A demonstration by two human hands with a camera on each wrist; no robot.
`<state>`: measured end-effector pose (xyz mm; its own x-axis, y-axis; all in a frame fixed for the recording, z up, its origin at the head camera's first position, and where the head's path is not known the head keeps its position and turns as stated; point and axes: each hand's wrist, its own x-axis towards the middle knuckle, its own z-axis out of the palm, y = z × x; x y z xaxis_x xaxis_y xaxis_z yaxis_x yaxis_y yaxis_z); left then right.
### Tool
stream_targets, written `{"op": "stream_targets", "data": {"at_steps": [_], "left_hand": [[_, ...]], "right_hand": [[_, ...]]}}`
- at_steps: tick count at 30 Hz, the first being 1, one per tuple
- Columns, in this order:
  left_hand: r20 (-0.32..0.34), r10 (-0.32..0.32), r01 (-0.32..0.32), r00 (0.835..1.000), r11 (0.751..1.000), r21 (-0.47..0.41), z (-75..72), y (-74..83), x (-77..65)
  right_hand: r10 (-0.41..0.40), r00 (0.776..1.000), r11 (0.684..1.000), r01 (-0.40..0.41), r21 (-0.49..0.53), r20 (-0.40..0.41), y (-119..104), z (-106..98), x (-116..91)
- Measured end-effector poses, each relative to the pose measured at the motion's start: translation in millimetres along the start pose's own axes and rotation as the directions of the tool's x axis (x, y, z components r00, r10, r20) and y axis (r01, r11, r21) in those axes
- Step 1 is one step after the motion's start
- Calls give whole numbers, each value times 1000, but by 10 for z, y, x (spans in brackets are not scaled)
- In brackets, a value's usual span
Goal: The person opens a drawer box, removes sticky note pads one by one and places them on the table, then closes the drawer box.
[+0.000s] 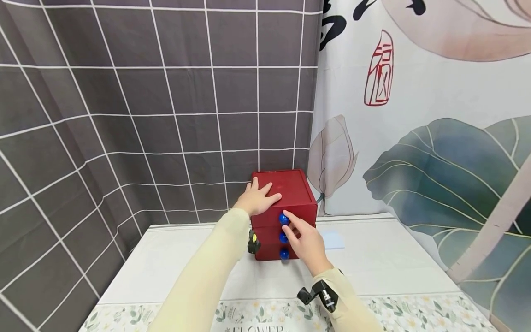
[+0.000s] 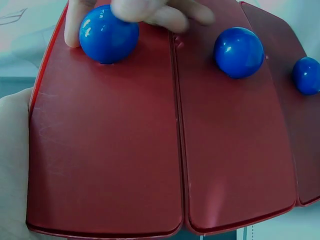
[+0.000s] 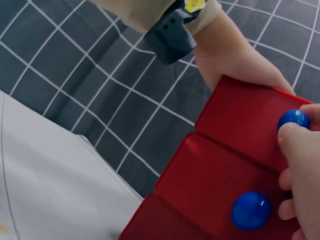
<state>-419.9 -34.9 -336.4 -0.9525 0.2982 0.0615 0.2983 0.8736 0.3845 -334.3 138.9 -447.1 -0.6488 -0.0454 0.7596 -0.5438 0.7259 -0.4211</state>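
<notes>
A red three-drawer cabinet (image 1: 292, 186) stands at the back of the table, with a round blue knob on each drawer front. My left hand (image 1: 254, 199) rests on the cabinet's top near its left edge, fingers spread. Thumb and fingertips of my right hand (image 1: 308, 243) pinch the top knob (image 3: 294, 119). The middle knob (image 2: 239, 52) and the bottom knob (image 1: 284, 254) are untouched. All the drawer fronts look closed, their faces lined up in the left wrist view.
A pale blue flat item (image 1: 333, 240) lies on the white table (image 1: 178, 263) just right of the cabinet. Behind hang a dark grid curtain (image 1: 186, 92) and a printed floral cloth (image 1: 415, 138). A flowered border (image 1: 257, 311) runs along the table's near side.
</notes>
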Motion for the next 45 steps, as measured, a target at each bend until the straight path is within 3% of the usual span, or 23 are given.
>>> {"op": "stream_targets", "data": {"at_steps": [4,12,18,23,31,45], "left_hand": [[-6,6,-6,1000,1000,-2,-13,13,1],[-23,24,-24,999,1000,-20,-49,60,10],[-5,24,-24,1000,1000,-14,5,45,0],[-12,32,-32,999,999,-10,35,39,17],[-14,26,-26,1000,1000,-14,49,6,28],[-19,12,-12,1000,1000,0,36,-20,24]], "right_hand": [[-20,1000,999,19,-39,-19,36,71,-141],[140,983,988,-146,-41,-119,108,313,-464],[145,981,986,-154,-69,-130,140,383,-555],[131,987,986,-140,-90,-96,106,400,-529],[265,962,956,-271,-115,-68,-1,422,-369],[300,952,937,-306,-168,-57,-74,433,-239]]}}
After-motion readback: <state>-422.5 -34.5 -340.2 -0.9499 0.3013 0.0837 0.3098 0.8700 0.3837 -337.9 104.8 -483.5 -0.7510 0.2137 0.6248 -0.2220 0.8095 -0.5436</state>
